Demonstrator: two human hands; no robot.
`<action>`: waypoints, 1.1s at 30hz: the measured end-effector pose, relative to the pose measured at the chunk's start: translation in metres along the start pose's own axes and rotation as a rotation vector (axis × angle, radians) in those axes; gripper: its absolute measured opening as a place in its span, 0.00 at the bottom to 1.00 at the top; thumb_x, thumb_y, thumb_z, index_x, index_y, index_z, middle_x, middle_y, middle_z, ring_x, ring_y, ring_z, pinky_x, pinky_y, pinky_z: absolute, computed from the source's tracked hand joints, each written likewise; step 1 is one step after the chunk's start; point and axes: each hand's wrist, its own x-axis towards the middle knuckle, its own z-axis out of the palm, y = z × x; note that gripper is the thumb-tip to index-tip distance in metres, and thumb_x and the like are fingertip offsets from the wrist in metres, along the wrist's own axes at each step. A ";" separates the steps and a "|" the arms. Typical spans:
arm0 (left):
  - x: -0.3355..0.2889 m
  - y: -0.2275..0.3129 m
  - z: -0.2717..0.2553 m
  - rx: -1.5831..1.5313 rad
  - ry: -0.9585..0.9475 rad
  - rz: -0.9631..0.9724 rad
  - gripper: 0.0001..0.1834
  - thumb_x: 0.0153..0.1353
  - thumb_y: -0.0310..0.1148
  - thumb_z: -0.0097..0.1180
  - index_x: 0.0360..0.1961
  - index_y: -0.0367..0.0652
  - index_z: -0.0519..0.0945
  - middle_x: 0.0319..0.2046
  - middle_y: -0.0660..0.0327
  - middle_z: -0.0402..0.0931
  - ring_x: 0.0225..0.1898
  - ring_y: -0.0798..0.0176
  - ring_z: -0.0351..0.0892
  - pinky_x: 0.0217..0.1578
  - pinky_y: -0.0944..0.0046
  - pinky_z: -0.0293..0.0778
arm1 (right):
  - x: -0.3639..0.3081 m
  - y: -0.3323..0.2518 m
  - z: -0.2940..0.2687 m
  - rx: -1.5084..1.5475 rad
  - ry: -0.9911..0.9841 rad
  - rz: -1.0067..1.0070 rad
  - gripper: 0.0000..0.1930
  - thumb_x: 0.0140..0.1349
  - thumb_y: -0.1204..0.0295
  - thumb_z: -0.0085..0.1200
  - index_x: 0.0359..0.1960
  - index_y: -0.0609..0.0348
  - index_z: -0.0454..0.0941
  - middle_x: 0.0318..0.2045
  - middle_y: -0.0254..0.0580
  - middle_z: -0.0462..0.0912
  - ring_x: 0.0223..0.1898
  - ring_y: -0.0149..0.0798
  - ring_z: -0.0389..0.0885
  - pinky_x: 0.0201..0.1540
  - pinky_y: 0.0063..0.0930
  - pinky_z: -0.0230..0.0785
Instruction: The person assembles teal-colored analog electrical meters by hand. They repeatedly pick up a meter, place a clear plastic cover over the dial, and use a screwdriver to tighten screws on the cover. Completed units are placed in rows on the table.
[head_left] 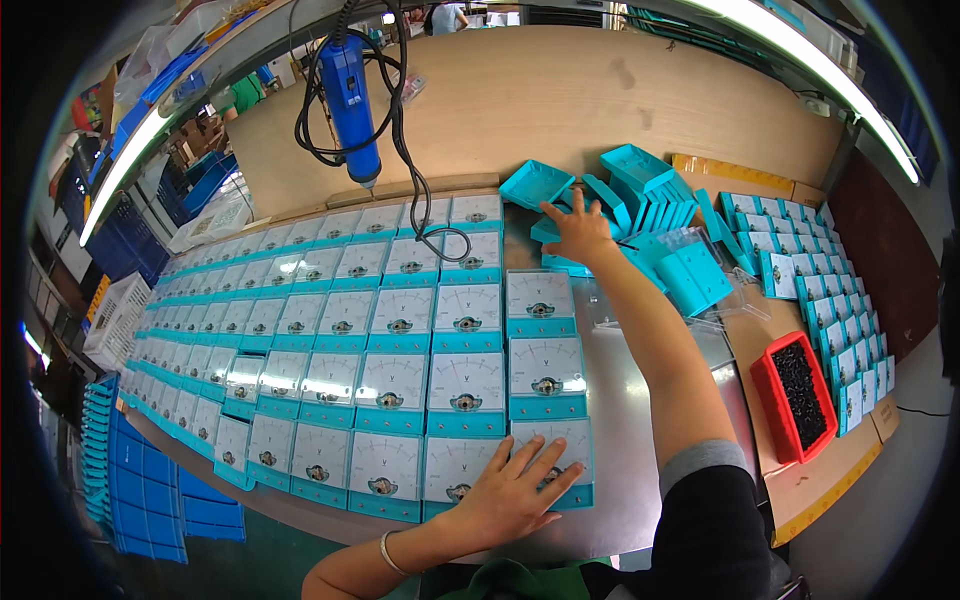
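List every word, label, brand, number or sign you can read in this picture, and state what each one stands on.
White meter dials: a curved scale with one large letter beneath, described rather than copied out; the finer print is too small to read.
Blue handheld tool: any lettering is too small to read.
Yellow strip at lower right: any marks are too small to read.

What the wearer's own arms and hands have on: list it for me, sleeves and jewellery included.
Left hand: ungloved, with a slim, pale, rounded bangle at the wrist; no left sleeve shows. Right hand: ungloved, forearm bare below a black sleeve edged with a grey cuff.
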 end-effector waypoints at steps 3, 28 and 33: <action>-0.003 -0.001 0.000 0.004 0.007 -0.009 0.38 0.48 0.46 0.65 0.61 0.52 0.67 0.60 0.48 0.62 0.57 0.42 0.66 0.54 0.38 0.63 | -0.001 0.011 0.004 0.002 -0.062 -0.059 0.35 0.47 0.57 0.65 0.60 0.22 0.66 0.62 0.54 0.60 0.54 0.61 0.69 0.47 0.41 0.75; -0.001 -0.002 0.006 -0.010 0.043 0.028 0.37 0.49 0.46 0.64 0.61 0.50 0.67 0.60 0.46 0.62 0.58 0.41 0.65 0.52 0.35 0.63 | 0.008 -0.017 0.026 -0.195 0.029 -0.083 0.25 0.42 0.53 0.66 0.46 0.37 0.80 0.57 0.54 0.67 0.61 0.63 0.60 0.47 0.46 0.74; -0.008 -0.003 0.003 -0.009 0.034 0.001 0.37 0.49 0.46 0.64 0.61 0.50 0.67 0.60 0.46 0.62 0.58 0.41 0.65 0.53 0.36 0.62 | -0.006 0.004 0.008 -0.340 -0.260 -0.121 0.31 0.35 0.57 0.70 0.49 0.30 0.78 0.56 0.54 0.67 0.63 0.63 0.58 0.50 0.46 0.73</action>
